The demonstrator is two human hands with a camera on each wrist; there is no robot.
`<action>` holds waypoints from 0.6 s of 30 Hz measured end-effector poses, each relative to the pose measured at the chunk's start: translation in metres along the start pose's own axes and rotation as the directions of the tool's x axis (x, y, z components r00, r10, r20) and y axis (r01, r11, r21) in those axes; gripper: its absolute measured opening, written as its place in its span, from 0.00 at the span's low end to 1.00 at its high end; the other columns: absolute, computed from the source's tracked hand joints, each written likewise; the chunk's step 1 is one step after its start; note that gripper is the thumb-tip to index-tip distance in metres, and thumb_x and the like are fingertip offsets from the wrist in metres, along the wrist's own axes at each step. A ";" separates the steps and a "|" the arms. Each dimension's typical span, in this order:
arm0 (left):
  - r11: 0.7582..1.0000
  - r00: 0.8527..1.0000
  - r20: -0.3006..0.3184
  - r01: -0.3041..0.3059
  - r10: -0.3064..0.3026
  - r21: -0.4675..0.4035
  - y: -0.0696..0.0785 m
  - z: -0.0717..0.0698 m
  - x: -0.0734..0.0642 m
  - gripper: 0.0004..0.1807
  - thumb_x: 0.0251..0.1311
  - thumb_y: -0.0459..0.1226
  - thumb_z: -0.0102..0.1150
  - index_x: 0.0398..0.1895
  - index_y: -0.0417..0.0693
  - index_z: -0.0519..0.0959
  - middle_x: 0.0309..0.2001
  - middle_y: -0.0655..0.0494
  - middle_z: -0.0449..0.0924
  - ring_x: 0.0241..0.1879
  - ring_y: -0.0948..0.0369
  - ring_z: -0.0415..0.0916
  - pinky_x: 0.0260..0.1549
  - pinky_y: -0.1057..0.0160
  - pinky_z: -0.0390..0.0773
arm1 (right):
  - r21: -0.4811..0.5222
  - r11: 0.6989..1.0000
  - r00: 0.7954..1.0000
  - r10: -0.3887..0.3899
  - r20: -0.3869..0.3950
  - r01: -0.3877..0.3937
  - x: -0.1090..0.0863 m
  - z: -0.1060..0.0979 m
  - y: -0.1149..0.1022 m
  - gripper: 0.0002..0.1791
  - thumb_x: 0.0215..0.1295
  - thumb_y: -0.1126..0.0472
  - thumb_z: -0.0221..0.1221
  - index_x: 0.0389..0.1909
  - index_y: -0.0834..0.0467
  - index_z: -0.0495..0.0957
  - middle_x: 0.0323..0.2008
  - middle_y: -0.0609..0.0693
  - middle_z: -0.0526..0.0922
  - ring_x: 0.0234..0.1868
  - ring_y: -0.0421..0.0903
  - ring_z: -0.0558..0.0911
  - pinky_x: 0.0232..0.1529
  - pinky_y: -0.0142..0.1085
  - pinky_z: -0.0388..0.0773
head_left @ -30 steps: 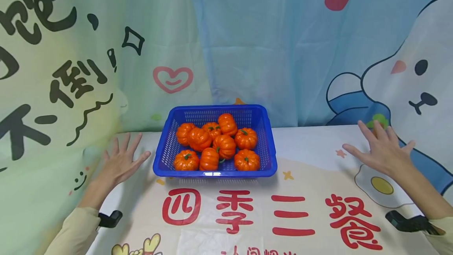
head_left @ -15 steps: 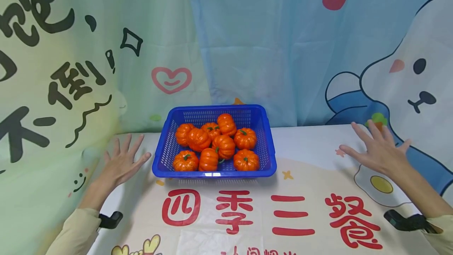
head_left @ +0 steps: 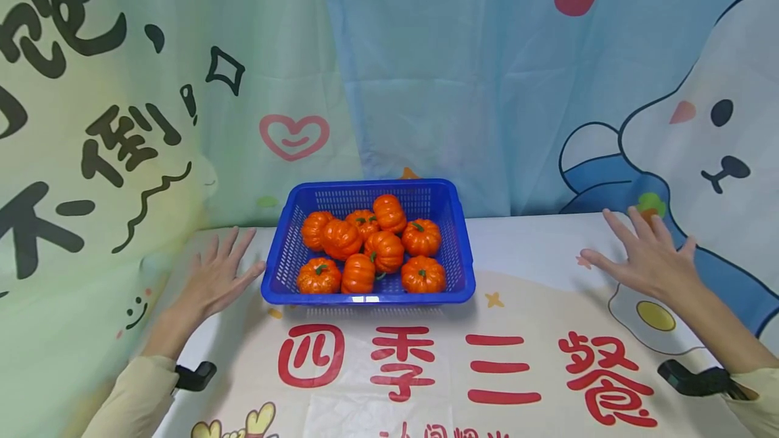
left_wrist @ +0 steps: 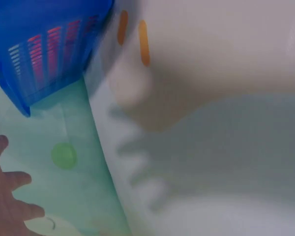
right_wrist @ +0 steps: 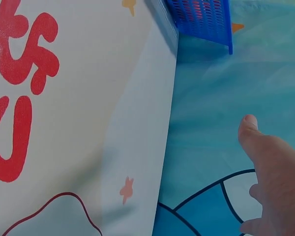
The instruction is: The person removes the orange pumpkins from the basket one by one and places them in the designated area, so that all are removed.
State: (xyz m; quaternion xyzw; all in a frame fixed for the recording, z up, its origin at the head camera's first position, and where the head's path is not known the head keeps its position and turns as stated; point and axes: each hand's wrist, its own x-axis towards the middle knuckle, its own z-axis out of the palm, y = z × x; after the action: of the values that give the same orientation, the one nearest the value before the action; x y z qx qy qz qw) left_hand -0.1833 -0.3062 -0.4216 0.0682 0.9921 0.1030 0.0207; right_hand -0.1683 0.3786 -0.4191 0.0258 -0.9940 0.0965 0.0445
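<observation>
A blue plastic basket [head_left: 368, 299] stands at the back middle of the table in the head view. Several shiny orange pumpkins [head_left: 385, 251] with green stems lie heaped inside it. To the basket's left, my left hand [head_left: 216, 279] hovers with fingers spread, its thumb tip close to the basket's side. My right hand [head_left: 654, 262] is held over the right of the table, well apart from the basket, fingers also spread. Neither hand holds anything. The left wrist view shows the basket's slotted wall [left_wrist: 49, 54] beyond that hand's fingers.
A printed cloth [head_left: 505, 370] with red characters covers the table. Behind the basket hangs a pale blue and green curtain [head_left: 426, 86] with cartoon drawings, meeting the table's back edge. Each wrist wears a small black camera, such as the right one [head_left: 694, 378].
My left hand has shifted slightly right, toward the basket. My right hand has drifted a little to the left. Basket and pumpkins stay as they were.
</observation>
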 end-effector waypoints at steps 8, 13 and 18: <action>0.957 0.990 -0.125 -0.097 0.064 -0.274 0.015 0.010 0.013 0.40 0.68 0.56 0.45 0.77 0.50 0.49 0.75 0.36 0.50 0.73 0.34 0.48 0.66 0.28 0.50 | 0.033 0.999 0.999 -0.032 -0.009 0.032 0.000 0.004 -0.010 0.52 0.60 0.31 0.53 0.78 0.51 0.43 0.75 0.69 0.45 0.73 0.75 0.42 0.58 0.81 0.38; 0.876 0.980 -0.195 -0.127 0.038 -0.466 0.025 0.013 0.024 0.37 0.69 0.51 0.47 0.76 0.45 0.53 0.74 0.37 0.54 0.72 0.38 0.52 0.67 0.32 0.54 | 0.024 0.999 0.998 -0.047 -0.037 0.048 0.001 0.004 -0.017 0.52 0.59 0.33 0.54 0.77 0.52 0.46 0.73 0.70 0.50 0.72 0.74 0.48 0.59 0.79 0.45; 0.780 0.990 -0.137 -0.097 0.014 -0.619 0.032 0.015 0.034 0.36 0.71 0.51 0.44 0.77 0.49 0.50 0.76 0.40 0.49 0.73 0.38 0.50 0.68 0.35 0.56 | 0.011 0.997 0.995 -0.075 -0.062 0.076 0.002 0.005 -0.022 0.51 0.58 0.34 0.57 0.76 0.54 0.50 0.71 0.70 0.55 0.71 0.71 0.55 0.55 0.78 0.56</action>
State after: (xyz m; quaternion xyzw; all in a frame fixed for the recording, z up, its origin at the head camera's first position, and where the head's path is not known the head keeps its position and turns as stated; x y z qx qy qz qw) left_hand -0.2115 -0.2676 -0.4306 0.0799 0.8990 0.4299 -0.0232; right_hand -0.1696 0.3562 -0.4193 0.0606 -0.9898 0.1020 0.0786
